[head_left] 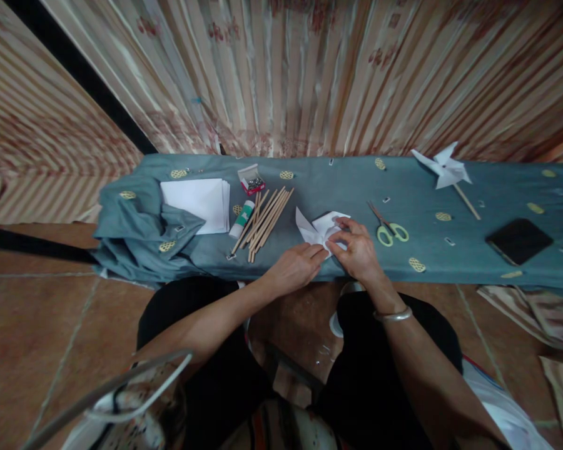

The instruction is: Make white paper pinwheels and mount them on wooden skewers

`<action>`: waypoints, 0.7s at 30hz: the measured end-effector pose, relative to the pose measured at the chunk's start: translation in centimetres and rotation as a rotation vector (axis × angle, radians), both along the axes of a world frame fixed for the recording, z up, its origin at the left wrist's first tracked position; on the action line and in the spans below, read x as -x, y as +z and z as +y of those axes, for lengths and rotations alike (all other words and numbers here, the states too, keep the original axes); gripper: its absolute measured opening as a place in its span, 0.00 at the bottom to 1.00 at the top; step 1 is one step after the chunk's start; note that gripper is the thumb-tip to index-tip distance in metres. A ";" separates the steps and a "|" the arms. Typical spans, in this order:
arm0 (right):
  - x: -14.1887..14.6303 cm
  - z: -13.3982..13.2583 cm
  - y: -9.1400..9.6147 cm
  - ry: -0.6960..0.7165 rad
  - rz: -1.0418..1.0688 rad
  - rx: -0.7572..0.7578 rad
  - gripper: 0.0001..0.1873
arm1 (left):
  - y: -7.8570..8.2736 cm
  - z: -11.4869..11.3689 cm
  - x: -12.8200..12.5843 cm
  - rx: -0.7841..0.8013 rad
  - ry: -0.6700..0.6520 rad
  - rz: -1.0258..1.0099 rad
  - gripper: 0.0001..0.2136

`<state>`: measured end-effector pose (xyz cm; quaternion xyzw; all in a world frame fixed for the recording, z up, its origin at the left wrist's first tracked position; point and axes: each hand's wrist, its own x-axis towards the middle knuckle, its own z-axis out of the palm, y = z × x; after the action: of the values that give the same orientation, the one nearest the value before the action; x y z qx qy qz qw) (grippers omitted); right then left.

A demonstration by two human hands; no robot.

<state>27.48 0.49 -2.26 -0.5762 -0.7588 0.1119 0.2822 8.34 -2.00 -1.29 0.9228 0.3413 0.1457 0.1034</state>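
Note:
Both hands are at a white paper pinwheel [315, 232] with folded blades, low over the cloth near the bench's front edge. My left hand [299, 267] has its fingers closed on the paper's near left side. Thumb and fingers of my right hand [356, 245] pinch the right side of the paper. Right of that hand lies a pair of scissors [390, 231] with yellow-green handles. To the left are several wooden sticks [268, 219], a green and white glue stick [242, 219] and a small red box [253, 181] of metal pins or tacks.
A stack of white paper [194, 199] lies at the left. A finished-looking pinwheel on a stick [445, 169] and a dark flat object [519, 241] are at the right. The bench is covered by a blue-green cloth [347, 181]; a striped curtain [286, 75] hangs behind.

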 end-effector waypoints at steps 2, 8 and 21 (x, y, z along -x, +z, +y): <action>0.1 0.1 -0.1 -0.001 0.000 -0.001 0.06 | -0.1 0.0 0.0 0.003 -0.001 -0.012 0.13; 0.3 0.2 -0.5 -0.004 0.022 -0.005 0.07 | -0.1 -0.1 -0.1 -0.012 -0.015 -0.008 0.11; 0.4 0.3 -1.3 -0.032 0.034 -0.056 0.06 | 0.0 0.1 -0.2 -0.059 -0.036 0.069 0.11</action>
<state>27.07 0.83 -3.57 -0.5782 -0.7474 0.0961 0.3129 8.53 -1.93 -1.34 0.9359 0.3236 0.1221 0.0671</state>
